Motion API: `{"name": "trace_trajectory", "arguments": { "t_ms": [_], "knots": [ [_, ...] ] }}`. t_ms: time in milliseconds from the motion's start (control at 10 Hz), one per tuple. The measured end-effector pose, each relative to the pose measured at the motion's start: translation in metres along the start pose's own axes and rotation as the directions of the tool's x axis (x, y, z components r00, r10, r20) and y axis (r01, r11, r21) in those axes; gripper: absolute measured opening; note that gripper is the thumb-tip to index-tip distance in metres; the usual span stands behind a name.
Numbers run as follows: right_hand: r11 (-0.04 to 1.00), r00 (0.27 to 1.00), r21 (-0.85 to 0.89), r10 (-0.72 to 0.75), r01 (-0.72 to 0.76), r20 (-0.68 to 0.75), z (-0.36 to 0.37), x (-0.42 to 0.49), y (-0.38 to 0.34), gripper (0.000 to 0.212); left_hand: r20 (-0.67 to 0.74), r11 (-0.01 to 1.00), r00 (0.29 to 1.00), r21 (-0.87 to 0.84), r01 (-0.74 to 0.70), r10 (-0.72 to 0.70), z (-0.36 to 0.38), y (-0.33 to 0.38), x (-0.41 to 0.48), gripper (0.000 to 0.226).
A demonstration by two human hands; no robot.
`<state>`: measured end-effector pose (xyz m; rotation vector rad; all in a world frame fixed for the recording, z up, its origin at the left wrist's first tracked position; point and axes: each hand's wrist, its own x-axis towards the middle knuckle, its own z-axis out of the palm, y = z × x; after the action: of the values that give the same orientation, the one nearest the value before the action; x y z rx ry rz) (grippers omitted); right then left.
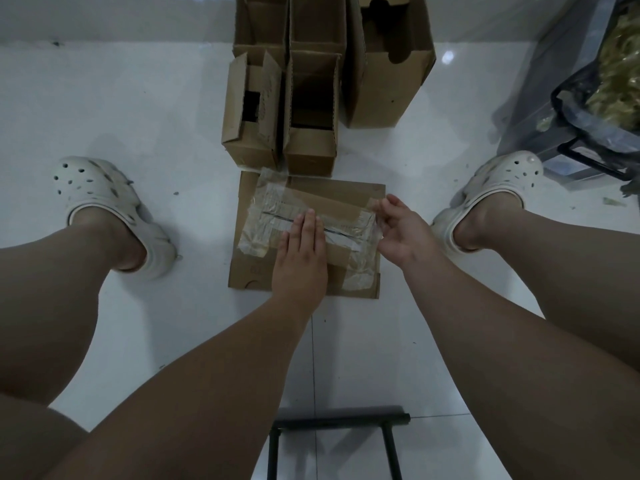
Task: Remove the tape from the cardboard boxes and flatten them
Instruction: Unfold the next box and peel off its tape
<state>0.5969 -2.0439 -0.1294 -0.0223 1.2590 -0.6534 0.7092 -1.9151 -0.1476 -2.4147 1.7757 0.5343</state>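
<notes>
Head view: the person sits over a pale tiled floor (138, 116) with a flat box (249, 271) lying between the feet; it looks already collapsed, one layer of flaps pressed down, and it touches the bases of the boxes behind it. Clear tape (263, 209) crosses its top in wrinkled strips, thickest along the middle seam and at both ends. The left hand (301, 258) lies palm down on the middle of the box, fingers straight and together, its grip released and merely pressing the cardboard still. The right hand (401, 230) sits at the right edge, fingers curled, its grip apparently pinching the end of the tape there; whether that end has lifted free cannot be told.

Beyond the flat box stand a small box (249, 133), a narrow box (311, 147) and a tall box (391, 74), all upright with open tops and more cardboard behind them; none is flattened.

Judged from this, the task is at an early stage: one box is down but carries nearly all its tape; the standing ones remain to be stripped and collapsed.
</notes>
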Motion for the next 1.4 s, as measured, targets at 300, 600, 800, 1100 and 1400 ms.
{"name": "trace_trajectory", "arguments": {
  "t_ms": [300, 600, 800, 1100, 1400],
  "knots": [
    [0.994, 0.997, -0.077, -0.078, 0.076, -0.026, -0.001, -0.006, 0.001, 0.016, 0.019, 1.000, 1.000, 0.002, -0.004, 0.004, 0.001, -0.001, 0.001, 0.069],
    [0.566, 0.886, -0.798, -0.453, 0.207, -0.092, 0.003, 0.001, 0.009, 0.054, 0.018, 1.000, 1.000, 0.000, -0.008, 0.008, 0.000, 0.000, 0.000, 0.069],
    [0.741, 0.986, -0.668, -0.054, -0.068, -0.160, -0.003, -0.005, -0.006, 0.018, 0.011, 1.000, 1.000, 0.001, -0.004, 0.004, 0.001, 0.000, -0.001, 0.068],
    [0.221, 0.927, -0.971, -0.374, 0.092, 0.003, 0.014, -0.005, -0.008, 0.025, 0.022, 1.000, 1.000, -0.005, 0.005, -0.005, -0.001, 0.001, -0.001, 0.068],
    [-0.377, 0.929, -0.918, -0.281, 0.124, 0.241, 0.035, -0.008, -0.011, 0.016, 0.025, 1.000, 1.000, 0.009, 0.018, -0.018, 0.000, 0.004, 0.000, 0.069]
  ]
}}
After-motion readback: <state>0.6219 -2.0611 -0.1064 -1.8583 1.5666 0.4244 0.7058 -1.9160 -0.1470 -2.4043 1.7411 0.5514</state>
